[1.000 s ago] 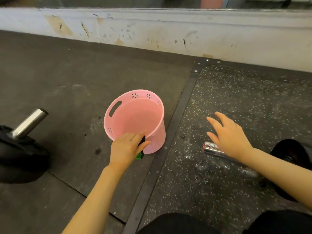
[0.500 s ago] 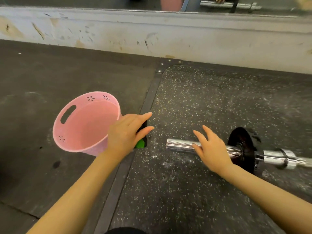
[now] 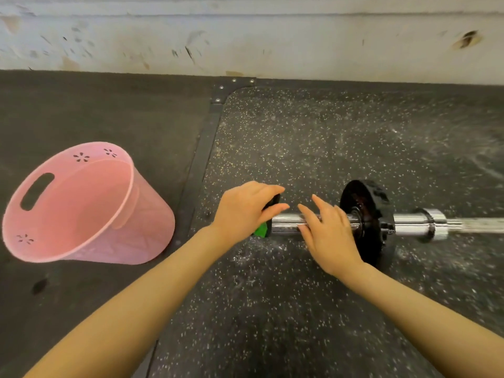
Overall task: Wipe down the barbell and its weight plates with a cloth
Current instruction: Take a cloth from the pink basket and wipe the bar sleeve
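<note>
The left hand is gripping a black-and-green wiping pad against the end of the barbell; the right hand is resting open-fingered on the chrome sleeve beside the black weight plate. Advisable: steadying the sleeve against rolling while wiping toward the plate. The bar is lying on speckled rubber floor below a scuffed white wall, a pink bucket standing to the left.

I see a pink plastic bucket standing on the dark floor mat at left, beside a black strip edging the speckled mat. A scuffed white wall runs along the far edge.
</note>
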The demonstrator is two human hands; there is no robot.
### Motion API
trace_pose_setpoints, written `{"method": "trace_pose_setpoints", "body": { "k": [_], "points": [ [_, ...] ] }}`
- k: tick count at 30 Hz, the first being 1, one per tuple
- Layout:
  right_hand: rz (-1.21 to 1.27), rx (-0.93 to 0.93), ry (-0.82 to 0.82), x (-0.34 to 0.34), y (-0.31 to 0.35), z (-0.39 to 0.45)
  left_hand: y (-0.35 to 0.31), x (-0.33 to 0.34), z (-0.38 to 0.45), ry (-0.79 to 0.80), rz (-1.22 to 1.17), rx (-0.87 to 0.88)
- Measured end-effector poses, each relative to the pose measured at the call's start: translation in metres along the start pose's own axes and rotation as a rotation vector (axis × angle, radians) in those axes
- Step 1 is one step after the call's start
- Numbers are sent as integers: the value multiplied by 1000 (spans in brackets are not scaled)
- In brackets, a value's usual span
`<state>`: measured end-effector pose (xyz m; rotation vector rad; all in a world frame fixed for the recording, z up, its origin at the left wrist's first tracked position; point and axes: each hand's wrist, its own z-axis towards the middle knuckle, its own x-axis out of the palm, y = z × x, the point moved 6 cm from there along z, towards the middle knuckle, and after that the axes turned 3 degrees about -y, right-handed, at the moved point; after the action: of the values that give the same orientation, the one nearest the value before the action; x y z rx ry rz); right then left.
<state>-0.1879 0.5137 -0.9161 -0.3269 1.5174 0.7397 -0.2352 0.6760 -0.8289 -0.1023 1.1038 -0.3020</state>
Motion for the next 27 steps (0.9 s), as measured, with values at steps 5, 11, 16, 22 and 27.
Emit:
{"method": "trace_pose_setpoints", "body": {
  "k": [5,11,16,22,27],
  "points": [
    [-1,10,-18,4,-5,-3,-9,50,-9,157,-122,-45],
    [3,6,-52,6,-7,-2,0,71,-38,223,-42,18],
    [-30,32,-67,8,-10,-5,15,66,-66,204,17,69],
    [-47,68,-55,10,-16,-7,15,64,-71,120,80,39],
    [-60,69,-60,12,-16,-6,-15,84,-49,124,57,49]
  ]
}}
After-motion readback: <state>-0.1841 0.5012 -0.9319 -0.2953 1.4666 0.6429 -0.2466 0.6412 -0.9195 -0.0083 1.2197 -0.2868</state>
